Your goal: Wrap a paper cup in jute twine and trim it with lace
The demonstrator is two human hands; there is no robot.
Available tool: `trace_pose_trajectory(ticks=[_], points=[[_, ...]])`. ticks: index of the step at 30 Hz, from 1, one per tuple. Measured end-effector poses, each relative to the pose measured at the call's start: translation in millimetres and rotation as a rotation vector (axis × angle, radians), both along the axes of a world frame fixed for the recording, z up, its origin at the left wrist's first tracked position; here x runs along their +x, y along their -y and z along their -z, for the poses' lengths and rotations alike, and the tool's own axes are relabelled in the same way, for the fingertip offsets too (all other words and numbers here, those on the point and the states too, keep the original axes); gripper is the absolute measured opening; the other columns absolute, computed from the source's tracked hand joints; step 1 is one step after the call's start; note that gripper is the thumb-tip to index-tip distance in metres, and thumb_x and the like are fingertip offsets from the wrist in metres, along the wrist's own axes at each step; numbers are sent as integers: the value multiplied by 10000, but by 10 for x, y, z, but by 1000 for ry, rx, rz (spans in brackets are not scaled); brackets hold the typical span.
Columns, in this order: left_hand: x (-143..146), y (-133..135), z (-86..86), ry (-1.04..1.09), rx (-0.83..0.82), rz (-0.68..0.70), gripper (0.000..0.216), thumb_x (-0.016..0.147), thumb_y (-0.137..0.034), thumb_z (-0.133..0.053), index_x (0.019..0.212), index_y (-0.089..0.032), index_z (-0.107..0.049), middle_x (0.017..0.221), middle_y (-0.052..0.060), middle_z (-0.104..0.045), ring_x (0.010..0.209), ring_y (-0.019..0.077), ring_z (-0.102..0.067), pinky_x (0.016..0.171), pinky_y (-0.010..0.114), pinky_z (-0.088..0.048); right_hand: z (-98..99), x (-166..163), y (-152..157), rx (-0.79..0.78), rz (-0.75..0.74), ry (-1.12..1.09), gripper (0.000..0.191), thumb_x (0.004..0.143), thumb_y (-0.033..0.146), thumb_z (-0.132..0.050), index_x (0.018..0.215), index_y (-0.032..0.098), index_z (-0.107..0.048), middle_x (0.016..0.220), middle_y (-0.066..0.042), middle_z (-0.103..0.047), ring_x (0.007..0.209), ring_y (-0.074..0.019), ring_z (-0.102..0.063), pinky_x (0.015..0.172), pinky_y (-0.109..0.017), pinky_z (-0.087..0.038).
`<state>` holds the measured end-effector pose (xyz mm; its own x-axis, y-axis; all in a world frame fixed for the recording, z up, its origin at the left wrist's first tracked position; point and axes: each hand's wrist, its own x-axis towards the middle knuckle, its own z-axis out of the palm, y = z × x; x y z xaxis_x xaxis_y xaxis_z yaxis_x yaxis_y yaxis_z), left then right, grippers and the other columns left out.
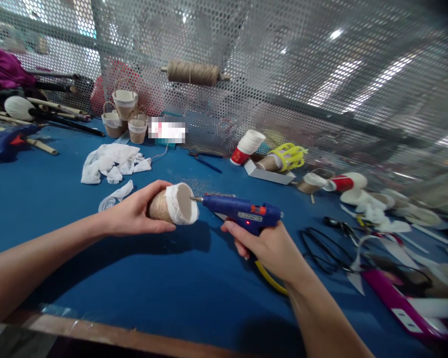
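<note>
My left hand [140,211] is wrapped round a twine-covered paper cup [160,206] tipped on its side, its mouth facing right. White lace trim [177,205] circles the cup's rim. In my right hand [263,243] is a blue hot glue gun [242,211] with a small red light lit on its side. Its metal nozzle points left and reaches the cup's open mouth; whether it touches the inside I cannot tell. A heap of white lace [112,161] lies behind my left hand, with a loose strip [116,195] of it nearer the wrist.
Finished small twine baskets [125,104] are stacked at the back left. A second glue gun [13,141] lies far left. Pliers [207,161], stacked paper cups [248,146] and a twine spool [193,73] are toward the mesh wall. Black cables [324,251] and a purple power strip [399,303] crowd the right.
</note>
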<state>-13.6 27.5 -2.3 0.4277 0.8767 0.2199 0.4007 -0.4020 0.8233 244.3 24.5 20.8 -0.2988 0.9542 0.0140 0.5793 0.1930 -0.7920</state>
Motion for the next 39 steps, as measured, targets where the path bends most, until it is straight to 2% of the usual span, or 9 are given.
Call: trace_pose_trajectory(ticks=[9,13,18,22,27,31,34,39], points=[[-7,-6,-10,2,46,-1,559,661,-369,-669,1108,-147,-416,1027,70,-559,918,207,-553,802,308,-469,-40,38,25,-19,-26,-25,305,791,419,-567,693,138,-633,390,31,-499,368,-84,-463,431,-236,-423],[-7,-13,19,6,60,-28,577,661,-369,-674,1120,-153,-397,1059,76,-547,947,211,-550,823,310,-463,-34,32,18,-75,-61,-54,308,790,420,-573,705,128,-628,387,33,-496,359,-76,-450,416,-227,-400],[2,-27,90,20,41,-115,635,626,-369,-711,1120,-162,-370,1071,75,-548,965,219,-560,822,313,-468,20,22,2,-117,-57,-328,249,812,381,-569,749,144,-615,371,57,-465,326,-49,-383,361,-196,-293],[18,-29,138,101,1,-117,663,607,-380,-729,1107,-165,-350,1022,65,-560,957,226,-574,826,328,-475,77,-59,-1,-262,-31,-538,240,789,377,-593,725,147,-618,353,61,-438,315,-45,-348,340,-182,-243],[46,-1,126,149,9,-99,647,592,-364,-740,1075,-165,-359,1027,69,-556,976,240,-569,851,353,-469,129,-145,9,-394,-47,-662,282,774,402,-597,690,134,-625,339,68,-410,297,-27,-322,330,-164,-209],[60,16,112,178,-23,-92,657,598,-356,-738,1089,-171,-343,1020,65,-563,971,234,-570,845,346,-473,158,-165,19,-458,-54,-668,282,772,399,-600,686,132,-625,342,70,-408,297,-22,-306,320,-159,-208],[71,20,115,195,-25,-104,638,608,-357,-727,1082,-176,-339,1014,56,-559,968,226,-567,833,329,-475,170,-171,30,-410,-48,-620,275,790,396,-583,703,138,-621,345,72,-413,304,-27,-316,331,-166,-228],[68,17,128,146,6,-150,598,619,-372,-714,1049,-186,-342,999,39,-523,928,204,-563,784,304,-478,147,-125,49,-167,-63,-332,254,822,377,-561,741,144,-620,368,66,-458,344,-47,-405,398,-195,-320]])
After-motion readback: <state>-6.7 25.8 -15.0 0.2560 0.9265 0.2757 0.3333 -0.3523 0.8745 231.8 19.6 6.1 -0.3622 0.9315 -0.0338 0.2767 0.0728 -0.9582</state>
